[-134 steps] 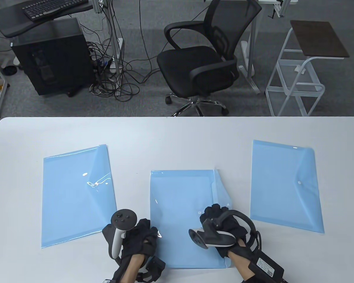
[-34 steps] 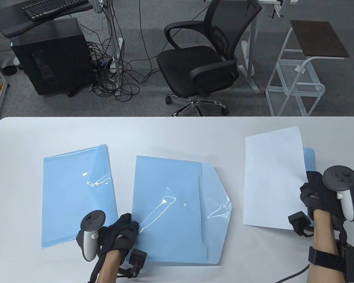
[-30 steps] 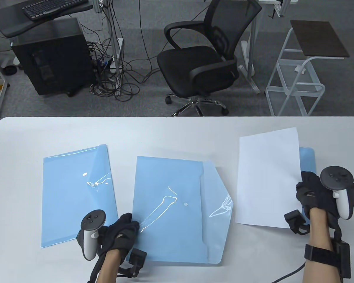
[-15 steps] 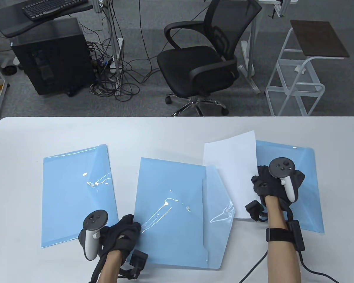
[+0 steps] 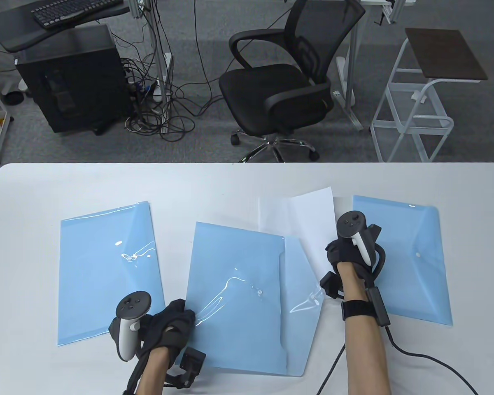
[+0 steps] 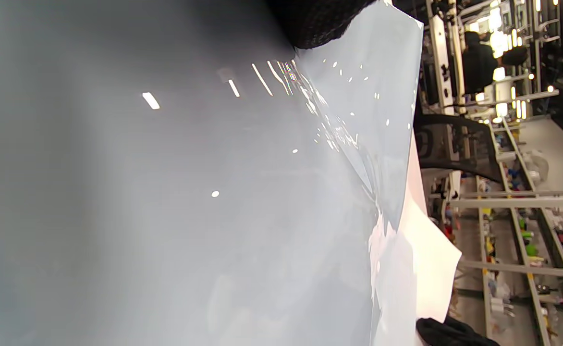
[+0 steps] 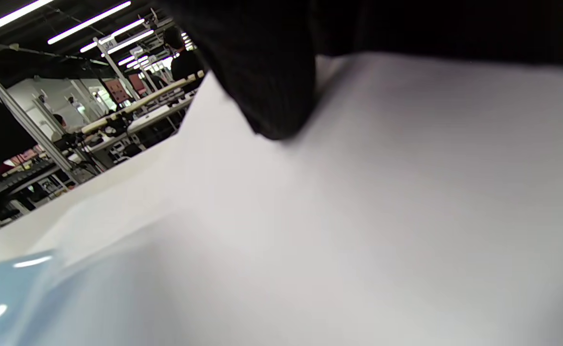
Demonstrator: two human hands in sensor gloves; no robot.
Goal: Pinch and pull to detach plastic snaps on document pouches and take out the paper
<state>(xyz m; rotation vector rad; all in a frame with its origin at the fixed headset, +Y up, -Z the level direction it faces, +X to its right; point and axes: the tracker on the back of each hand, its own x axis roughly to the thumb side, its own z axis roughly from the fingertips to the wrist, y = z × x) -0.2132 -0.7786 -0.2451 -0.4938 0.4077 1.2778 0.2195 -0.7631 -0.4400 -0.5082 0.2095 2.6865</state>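
Three light blue translucent pouches (image 5: 238, 296) and a plain white paper (image 5: 308, 218) lie on a white table (image 5: 247, 181); both gloves (image 5: 168, 329) are black.

Beyond the white counter (image 5: 247, 181) stand a black office chair (image 5: 284, 82), a computer tower (image 5: 72, 78) far left, tangled cables (image 5: 160, 111), and a white cart (image 5: 420, 98) far right.

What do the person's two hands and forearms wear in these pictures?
Both the left hand and the right hand wear black fabric gloves, each with a dark grey-and-white tracker on its back. The bare forearms carry small black boxes; the right one has a black wrist strap and cable.
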